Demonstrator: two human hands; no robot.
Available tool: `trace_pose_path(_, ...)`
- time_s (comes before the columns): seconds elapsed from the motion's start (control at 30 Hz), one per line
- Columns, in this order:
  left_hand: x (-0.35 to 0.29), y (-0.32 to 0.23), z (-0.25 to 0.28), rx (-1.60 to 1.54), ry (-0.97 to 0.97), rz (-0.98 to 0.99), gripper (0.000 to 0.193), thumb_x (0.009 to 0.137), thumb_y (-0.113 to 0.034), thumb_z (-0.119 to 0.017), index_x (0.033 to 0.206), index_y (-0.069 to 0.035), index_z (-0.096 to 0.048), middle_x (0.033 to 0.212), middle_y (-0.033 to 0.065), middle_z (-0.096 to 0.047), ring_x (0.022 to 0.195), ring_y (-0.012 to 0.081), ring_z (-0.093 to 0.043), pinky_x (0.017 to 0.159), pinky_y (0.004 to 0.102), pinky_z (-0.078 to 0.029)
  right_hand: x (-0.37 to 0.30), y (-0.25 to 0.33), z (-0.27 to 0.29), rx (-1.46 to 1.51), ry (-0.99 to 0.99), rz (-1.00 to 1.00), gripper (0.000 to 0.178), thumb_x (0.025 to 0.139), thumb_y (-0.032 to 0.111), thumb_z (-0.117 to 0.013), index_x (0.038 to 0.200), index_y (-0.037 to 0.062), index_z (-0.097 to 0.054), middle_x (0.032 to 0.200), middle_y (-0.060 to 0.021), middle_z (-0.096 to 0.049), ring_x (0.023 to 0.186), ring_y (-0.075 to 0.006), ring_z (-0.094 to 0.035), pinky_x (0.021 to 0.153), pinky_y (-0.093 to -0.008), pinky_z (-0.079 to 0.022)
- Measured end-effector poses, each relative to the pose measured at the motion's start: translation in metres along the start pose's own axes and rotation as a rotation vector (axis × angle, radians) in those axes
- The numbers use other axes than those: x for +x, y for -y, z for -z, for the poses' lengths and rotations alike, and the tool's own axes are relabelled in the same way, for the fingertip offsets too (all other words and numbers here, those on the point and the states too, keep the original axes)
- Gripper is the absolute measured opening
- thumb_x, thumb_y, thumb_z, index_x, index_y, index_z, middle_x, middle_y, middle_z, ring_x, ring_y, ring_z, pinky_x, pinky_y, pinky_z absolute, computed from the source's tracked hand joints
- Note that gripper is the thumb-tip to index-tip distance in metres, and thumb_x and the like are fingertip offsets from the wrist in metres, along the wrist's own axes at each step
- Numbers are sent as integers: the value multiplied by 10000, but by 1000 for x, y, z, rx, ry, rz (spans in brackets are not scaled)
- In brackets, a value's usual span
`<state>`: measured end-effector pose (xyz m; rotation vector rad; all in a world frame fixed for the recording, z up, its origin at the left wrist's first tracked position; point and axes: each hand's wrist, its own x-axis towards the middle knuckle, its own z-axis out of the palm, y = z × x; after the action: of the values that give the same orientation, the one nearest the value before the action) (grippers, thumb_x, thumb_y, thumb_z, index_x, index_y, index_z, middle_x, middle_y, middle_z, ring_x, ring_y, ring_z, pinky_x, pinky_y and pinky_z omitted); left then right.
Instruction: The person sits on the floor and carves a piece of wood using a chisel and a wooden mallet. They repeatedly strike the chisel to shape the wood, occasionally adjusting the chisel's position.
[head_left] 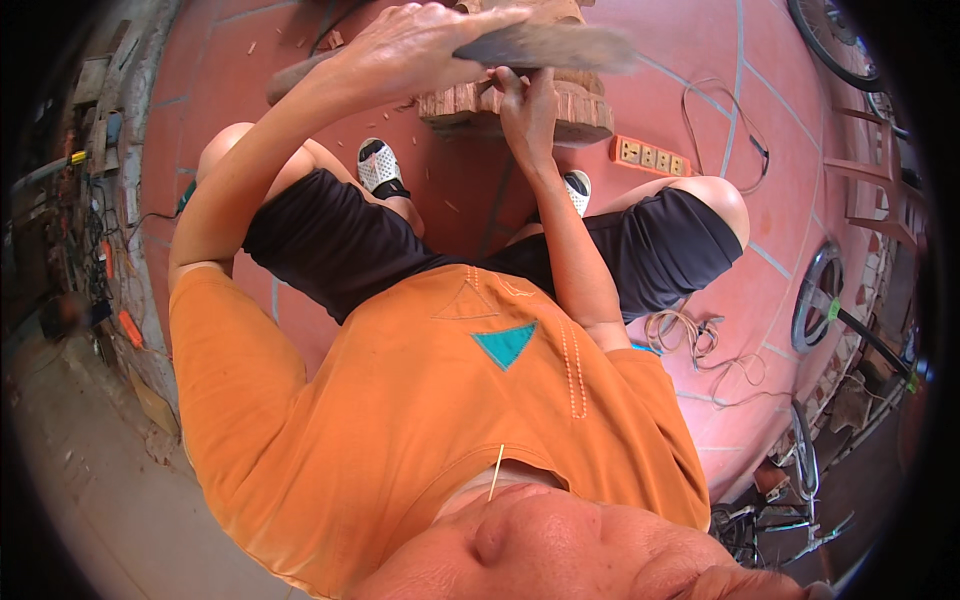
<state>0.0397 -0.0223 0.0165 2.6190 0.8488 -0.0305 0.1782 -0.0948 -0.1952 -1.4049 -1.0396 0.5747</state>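
A floor [700, 90] of red tiles with pale joints is seen, strewn with wood chips. An orange power strip [652, 156] lies on it at two o'clock of the wood block, with cables [690, 335] coiled further toward four o'clock. Bicycle wheels [815, 295] and clutter are ranged along the right rim, tools and wires along the left wall. A carved wood block [570, 110] stands on the floor at twelve o'clock, between the sandalled feet. The left hand [415, 45] is clenched around a blurred mallet [545, 45], held across the block's top. The right hand [525, 105] is set against the block at its six o'clock side; whether anything is gripped in it cannot be told.
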Motion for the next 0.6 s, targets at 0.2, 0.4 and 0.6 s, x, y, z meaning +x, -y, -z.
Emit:
trace_pose_path(0.2,-4,-3,14,6,-66,-51,765,840,-216,-748,1534,-103,-447,1005,267,-713,914,418,-716,808,471,-561,-1,11,-6,52,-8,29,272,929,49,-703,1130,-21,-533,842,-173,-736,741,-343,-727,655,-406,-542)
trace_pose_path(0.4,-5,-5,13,-322,-297,-219,798,833,-164,-777,1548,-98,-429,1100,270,-709,981,397,-722,863,437,-555,-1,-3,-3,142,-7,51,261,933,36,-696,1129,2,-527,834,-146,-737,749,-311,-739,653,-398,-546)
trace_pose_path(0.6,-10,-6,12,-267,-191,-116,799,846,-173,-775,1558,-103,-419,1082,267,-713,986,397,-722,862,434,-556,-1,10,1,25,-22,47,251,926,45,-708,1079,5,-512,820,-156,-726,748,-347,-733,639,-411,-542)
